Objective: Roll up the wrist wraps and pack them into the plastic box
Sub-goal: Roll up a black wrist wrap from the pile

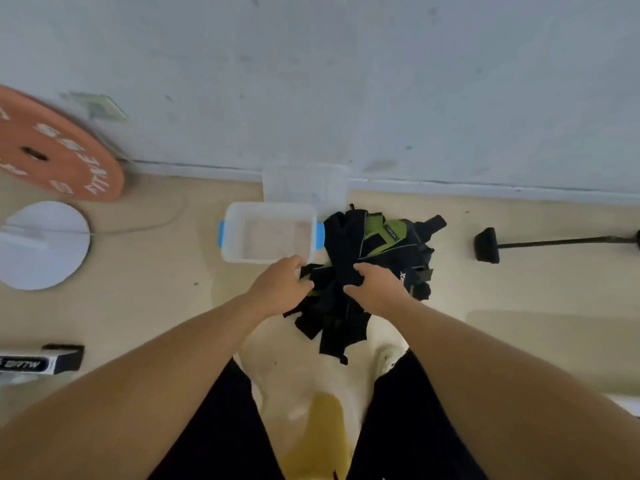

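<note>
Both hands in the wraps [367,271] pile (black, some green): left hand [280,289] & right hand [375,289] each clutch fabric; box [268,233] at 11 o'clock.

A pale beige floor [145,306] carries everything, meeting a grey wall at the far side. On it sits a clear plastic box [268,233] with blue handles, its clear lid [304,186] propped behind it against the wall. Just right of the box lies a heap of black and green wrist wraps [377,247]. To the left rest an orange weight plate [52,150], leaning on the wall, and a white disc [45,245]. A black-headed bar [540,242] lies to the right.
</note>
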The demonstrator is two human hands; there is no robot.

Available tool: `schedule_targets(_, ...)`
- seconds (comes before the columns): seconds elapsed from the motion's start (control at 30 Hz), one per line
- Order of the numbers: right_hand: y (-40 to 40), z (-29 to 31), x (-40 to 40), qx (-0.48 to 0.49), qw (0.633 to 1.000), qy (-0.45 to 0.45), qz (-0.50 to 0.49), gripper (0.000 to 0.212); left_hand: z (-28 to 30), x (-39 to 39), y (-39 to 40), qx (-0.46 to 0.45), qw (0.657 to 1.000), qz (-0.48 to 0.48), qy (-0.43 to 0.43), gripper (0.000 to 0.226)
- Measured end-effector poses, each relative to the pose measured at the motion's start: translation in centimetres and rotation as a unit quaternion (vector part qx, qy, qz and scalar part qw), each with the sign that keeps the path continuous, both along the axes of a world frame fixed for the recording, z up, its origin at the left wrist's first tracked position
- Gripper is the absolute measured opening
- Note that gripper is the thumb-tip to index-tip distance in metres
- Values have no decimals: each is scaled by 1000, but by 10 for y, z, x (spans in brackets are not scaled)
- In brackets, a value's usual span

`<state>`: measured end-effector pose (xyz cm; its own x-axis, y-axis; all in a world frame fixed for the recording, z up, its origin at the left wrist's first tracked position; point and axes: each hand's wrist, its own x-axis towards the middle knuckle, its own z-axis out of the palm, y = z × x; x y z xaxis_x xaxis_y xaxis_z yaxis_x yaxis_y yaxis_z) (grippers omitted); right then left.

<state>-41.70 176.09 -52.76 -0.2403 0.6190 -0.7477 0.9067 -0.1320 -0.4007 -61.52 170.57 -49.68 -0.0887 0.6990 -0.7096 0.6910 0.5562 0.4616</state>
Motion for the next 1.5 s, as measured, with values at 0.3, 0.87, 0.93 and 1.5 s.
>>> schedule_targets(0.3,-11,-155,-22,45,994,-50,85,68,-133,-19,2,44,997,-60,15,61)
schedule_targets(0.87,-81,-84,-15,156,982,-35,98,70,-14,12,-66,83,965,-215,122,67)
schedule_targets(0.93,-74,-87,-18,171,982,-16,80,68,-10,13,-66,88,958,-233,142,69)
schedule_targets(1.5,-8,-292,-25,60,989,-54,-122,85,-82,35,-7,6,920,-351,176,58)
